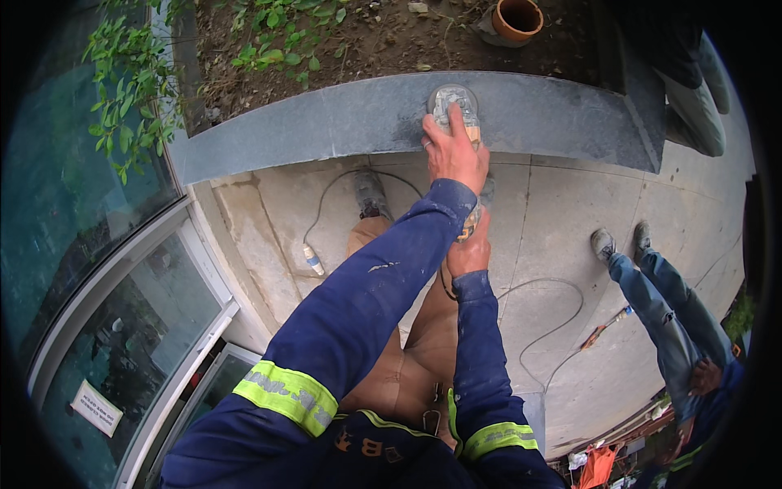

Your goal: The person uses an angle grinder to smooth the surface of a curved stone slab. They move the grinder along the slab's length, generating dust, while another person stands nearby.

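A dusty angle grinder (453, 104) rests with its round disc end on the grey stone ledge (326, 122) of a planter. My left hand (458, 156) grips it just behind the head, one finger stretched forward along the top. Lower down, my right hand (471, 244) is wrapped around the rear part of its body. Much of the grinder's body is hidden under my left hand and sleeve. Around the disc the stone has dark patches.
Soil with green plants (281, 57) and a clay pot (517, 19) lies behind the ledge. A cable (580, 293) loops over the paving, and a blue-white connector (313, 259) lies left. Another person (664, 301) stands right; a second person's legs (691, 106) show far right. Glass door (134, 326) at left.
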